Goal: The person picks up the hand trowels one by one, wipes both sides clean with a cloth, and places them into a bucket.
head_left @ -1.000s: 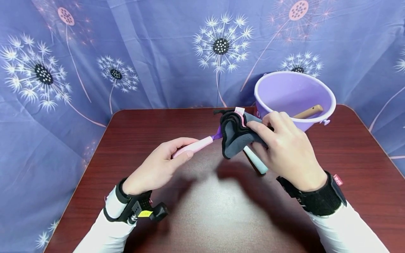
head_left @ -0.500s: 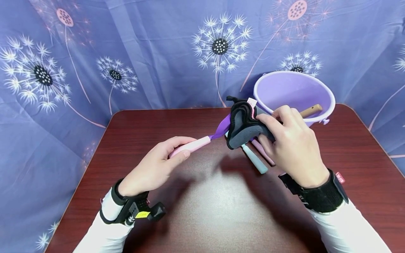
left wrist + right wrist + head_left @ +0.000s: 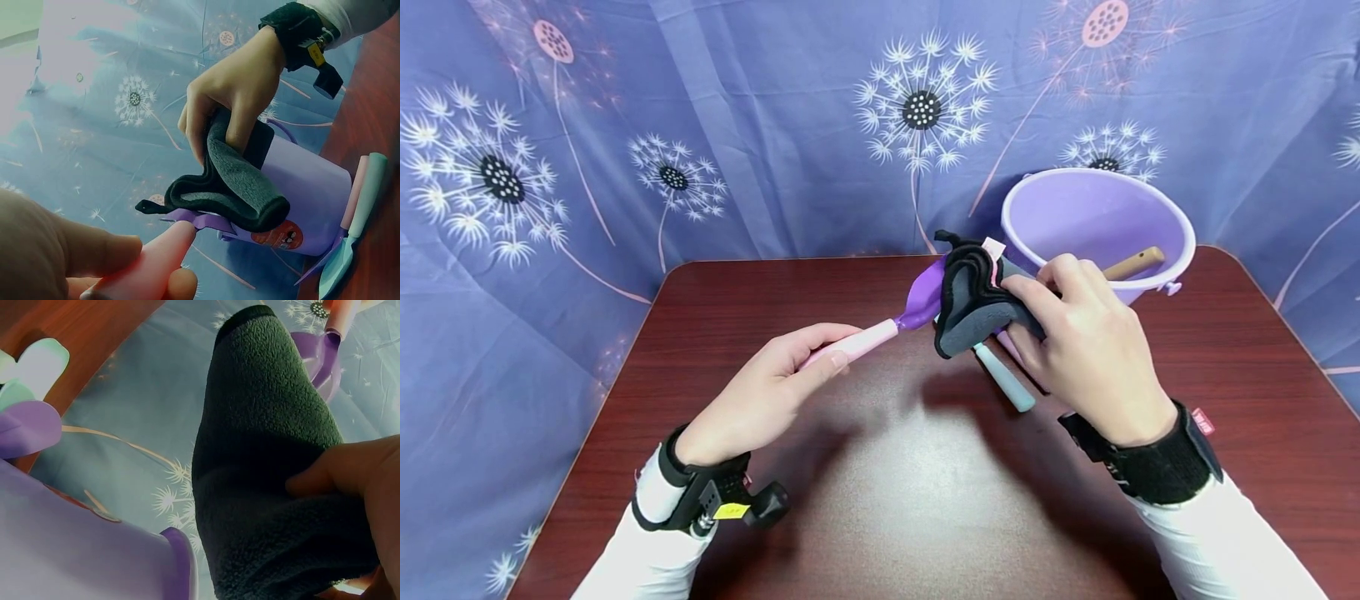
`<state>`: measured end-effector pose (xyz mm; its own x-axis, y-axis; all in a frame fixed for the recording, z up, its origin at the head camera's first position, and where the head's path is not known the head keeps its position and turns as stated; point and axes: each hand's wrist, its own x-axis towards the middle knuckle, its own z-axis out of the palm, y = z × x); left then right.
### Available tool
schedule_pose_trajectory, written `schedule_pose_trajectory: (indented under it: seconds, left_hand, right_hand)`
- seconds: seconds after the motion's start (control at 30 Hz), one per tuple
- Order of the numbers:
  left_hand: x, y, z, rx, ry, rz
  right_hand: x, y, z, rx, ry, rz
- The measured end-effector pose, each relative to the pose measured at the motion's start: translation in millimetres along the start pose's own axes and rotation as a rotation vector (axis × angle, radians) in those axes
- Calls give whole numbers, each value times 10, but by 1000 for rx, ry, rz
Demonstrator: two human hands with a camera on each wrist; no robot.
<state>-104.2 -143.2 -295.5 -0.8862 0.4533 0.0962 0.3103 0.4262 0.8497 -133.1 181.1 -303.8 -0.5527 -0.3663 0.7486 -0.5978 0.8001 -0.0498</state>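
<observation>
The left hand (image 3: 767, 387) grips the pink handle of a trowel (image 3: 871, 337), thumb on top, holding it above the middle of the tabletop (image 3: 760, 300), left of the lilac bucket (image 3: 1067, 208). Its long axis runs from the handle, near and left, to the purple blade, which points far and right, partly hidden by a folded grey cloth (image 3: 985, 329) with black edging. The right hand (image 3: 1086, 346) pinches that cloth between thumb and fingers. Scene counts: one trowel in hand, one cloth, one bucket, one wooden handle (image 3: 1135, 264) inside it, and two tools on the tabletop, a mint tool (image 3: 1004, 379) and a pink-handled tool (image 3: 354, 194), both with handles toward near right. Only the head view shows the wooden handle; the left wrist view adds a round red sticker (image 3: 281, 236) on the bucket and the mint tool's blade, mostly covered from the head.
</observation>
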Motion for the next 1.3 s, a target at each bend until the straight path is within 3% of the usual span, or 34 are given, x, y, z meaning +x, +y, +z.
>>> schedule_pose_trajectory:
  seconds: [0.37,0.73,1.03,1.3]
  left_hand:
    - [5,5,0,0,5,-7]
    - [10,3,18,-37,3,-38]
    - [16,3,17,-208,-1,-69]
    - [6,5,-11,-428,-3,-79]
  right_hand:
    - [-11,-69,44,43,-51,-107]
    - [-19,-131,47,69,-89,-164]
    - [-20,-163,67,87,-102,-212]
    - [-12,-169,58,87,-93,-228]
